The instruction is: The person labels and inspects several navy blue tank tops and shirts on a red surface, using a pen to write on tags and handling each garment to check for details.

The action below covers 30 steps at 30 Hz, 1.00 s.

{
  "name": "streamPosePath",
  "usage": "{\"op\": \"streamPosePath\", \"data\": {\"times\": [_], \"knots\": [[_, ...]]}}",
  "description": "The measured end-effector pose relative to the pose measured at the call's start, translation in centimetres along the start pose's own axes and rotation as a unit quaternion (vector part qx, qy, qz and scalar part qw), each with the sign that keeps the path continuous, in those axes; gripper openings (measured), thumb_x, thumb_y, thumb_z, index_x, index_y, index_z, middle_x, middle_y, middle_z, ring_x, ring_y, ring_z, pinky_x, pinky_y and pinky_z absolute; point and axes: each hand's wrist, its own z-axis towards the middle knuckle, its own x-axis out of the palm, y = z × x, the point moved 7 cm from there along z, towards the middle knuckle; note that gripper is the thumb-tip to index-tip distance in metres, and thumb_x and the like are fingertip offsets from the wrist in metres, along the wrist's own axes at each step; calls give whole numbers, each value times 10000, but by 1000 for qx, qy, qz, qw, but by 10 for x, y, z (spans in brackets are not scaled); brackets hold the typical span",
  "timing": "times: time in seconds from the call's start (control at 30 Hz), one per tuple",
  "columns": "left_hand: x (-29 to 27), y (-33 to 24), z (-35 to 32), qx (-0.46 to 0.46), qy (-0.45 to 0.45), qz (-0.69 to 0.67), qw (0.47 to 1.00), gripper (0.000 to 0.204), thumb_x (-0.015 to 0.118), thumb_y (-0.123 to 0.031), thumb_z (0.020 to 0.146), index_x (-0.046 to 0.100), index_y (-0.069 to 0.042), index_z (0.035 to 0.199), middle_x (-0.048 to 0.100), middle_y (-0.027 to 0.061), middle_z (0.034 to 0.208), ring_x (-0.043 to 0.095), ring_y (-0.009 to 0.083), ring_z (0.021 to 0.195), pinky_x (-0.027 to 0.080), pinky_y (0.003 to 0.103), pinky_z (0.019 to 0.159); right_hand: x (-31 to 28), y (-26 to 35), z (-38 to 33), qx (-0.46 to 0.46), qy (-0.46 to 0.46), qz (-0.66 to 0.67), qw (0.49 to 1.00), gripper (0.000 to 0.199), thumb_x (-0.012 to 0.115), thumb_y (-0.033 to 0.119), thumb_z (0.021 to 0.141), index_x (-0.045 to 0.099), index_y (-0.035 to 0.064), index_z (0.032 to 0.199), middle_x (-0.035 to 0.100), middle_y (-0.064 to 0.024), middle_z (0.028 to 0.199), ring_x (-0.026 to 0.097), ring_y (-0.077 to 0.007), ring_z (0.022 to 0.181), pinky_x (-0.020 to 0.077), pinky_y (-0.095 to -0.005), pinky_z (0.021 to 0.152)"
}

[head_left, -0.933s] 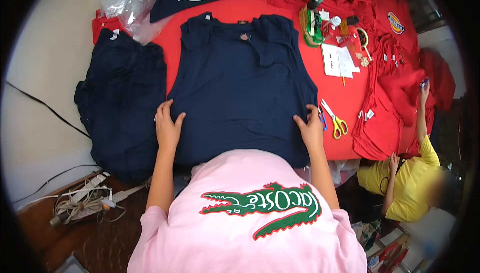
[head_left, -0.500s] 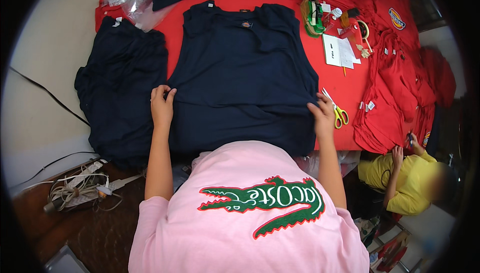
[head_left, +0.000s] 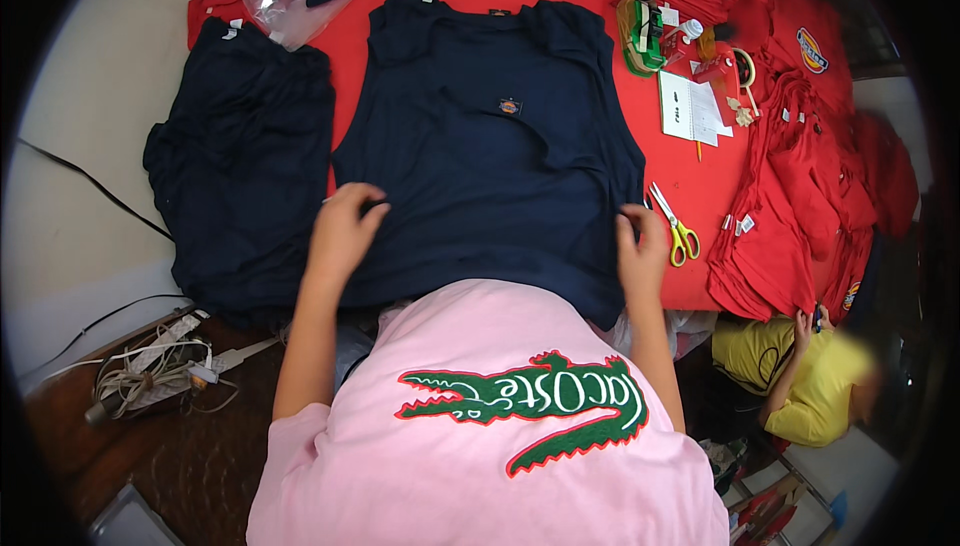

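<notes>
A navy blue shirt (head_left: 450,166), with no sleeves showing at its sides, lies spread in front of me. A small dark label (head_left: 510,107) shows on its chest, beside some loose wrinkles. At the shirt's left edge is my left hand (head_left: 348,229), thumb and fingers apart, with no cloth gripped. My right hand (head_left: 641,249) is by the right edge, its fingers curved and parted, holding nothing that I can see. Whether either hand touches the fabric is unclear. Yellow-handled scissors (head_left: 684,243) lie just right of my right hand.
Folded navy garments (head_left: 245,166) are stacked at left. Red shirts (head_left: 790,206) pile up at right on the red tabletop (head_left: 695,186). A notebook (head_left: 683,108) and a green tape dispenser (head_left: 640,36) stand farther back. A person in yellow (head_left: 815,376) works at lower right.
Both hands have let go of the shirt's sides. The crosswise fold low on the shirt has flattened, and the small label sits lower on the chest, nearer me.
</notes>
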Motion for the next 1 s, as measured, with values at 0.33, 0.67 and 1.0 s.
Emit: {"op": "streamPosePath", "data": {"times": [0.33,0.67,1.0], "knots": [[95,-7,78,205,28,256,944,774,641,-586,967,435,-248,1632,285,90,1750,247,310,1616,165,606,1294,85,30,106,-237,184,-314,901,509,651,287,1013,574,129,1490,532,-156,1565,501,-360,1449,353,-523,1223],[57,-1,125,97,-72,22,992,378,744,-167,945,720,-118,1319,608,79,1486,512,298,1445,296,482,1240,-50,-79,58,74,9,-158,985,201,730,123,946,734,17,1118,684,-160,976,686,-328,952,543,-418,845],[51,60,147,-60,-249,-220,941,235,713,-17,928,700,-58,1159,659,80,1146,676,183,995,547,315,835,-14,-103,-1,77,-66,-147,984,239,639,136,1030,661,-25,1205,680,-126,977,695,-273,858,551,-390,748]]}}
